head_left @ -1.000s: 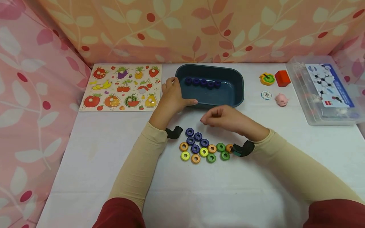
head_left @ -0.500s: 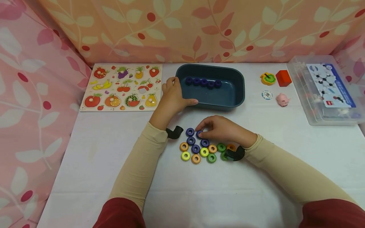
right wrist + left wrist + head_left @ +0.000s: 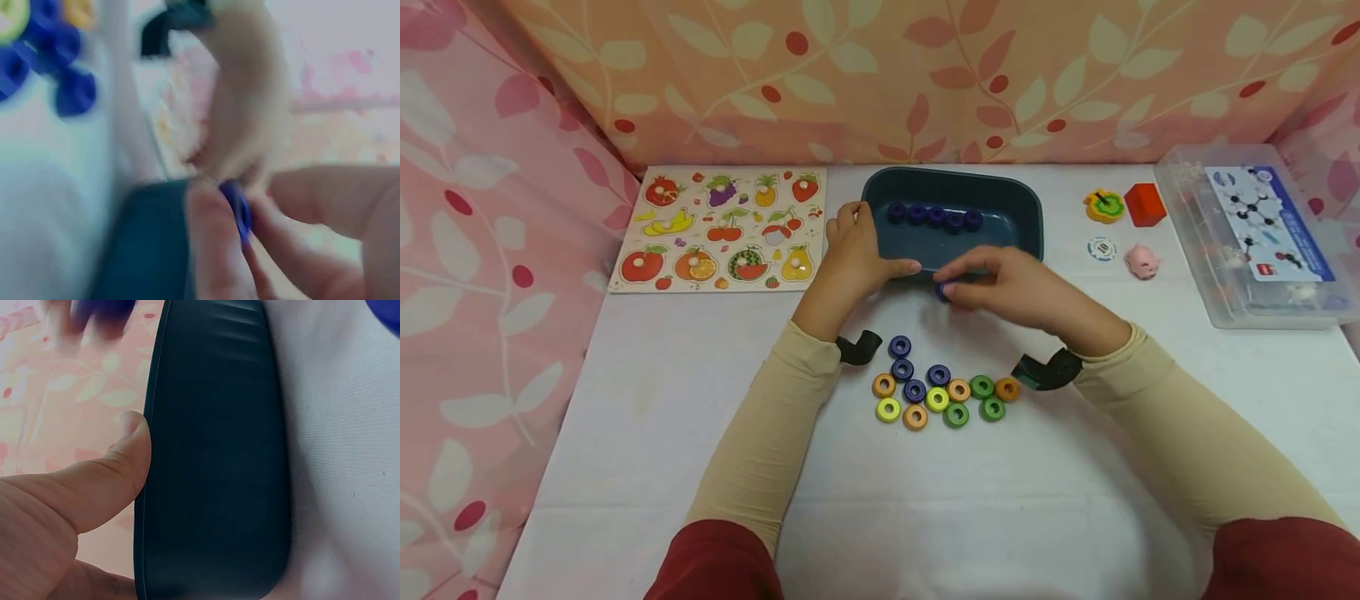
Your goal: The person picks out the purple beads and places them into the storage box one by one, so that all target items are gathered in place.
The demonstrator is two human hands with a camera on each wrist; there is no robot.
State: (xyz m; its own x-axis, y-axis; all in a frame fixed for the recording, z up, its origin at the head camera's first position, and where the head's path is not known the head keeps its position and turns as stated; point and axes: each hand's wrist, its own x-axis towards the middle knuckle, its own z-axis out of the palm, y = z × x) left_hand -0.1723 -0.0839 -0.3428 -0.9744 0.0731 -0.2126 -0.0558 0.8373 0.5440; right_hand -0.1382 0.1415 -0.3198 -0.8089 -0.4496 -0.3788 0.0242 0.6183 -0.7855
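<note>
My left hand (image 3: 853, 254) grips the left end of a dark blue-green plastic tub (image 3: 1015, 225), its thumb on the near rim in both the head and left wrist views. A short row of purple rings (image 3: 936, 216) lies inside along the far wall. Between thumb and fingers, my right hand (image 3: 1018, 287) pinches one purple ring (image 3: 237, 209), held just over the tub's near rim. On the white cloth in front lie loose rings: several purple (image 3: 902, 370), orange (image 3: 883, 385), yellow (image 3: 888, 410) and green (image 3: 956, 415).
A fruit puzzle board (image 3: 718, 229) lies left of the tub. To the right are a red block (image 3: 1145, 205), a yellow-green toy (image 3: 1104, 206), a round white chip (image 3: 1101, 248), a pink pig (image 3: 1142, 262) and a clear plastic case (image 3: 1262, 242). Patterned cloth walls surround the table.
My right hand came down to the loose rings, picked up a purple ring and lifted it back toward the tub's near rim. The left hand stayed in place.
</note>
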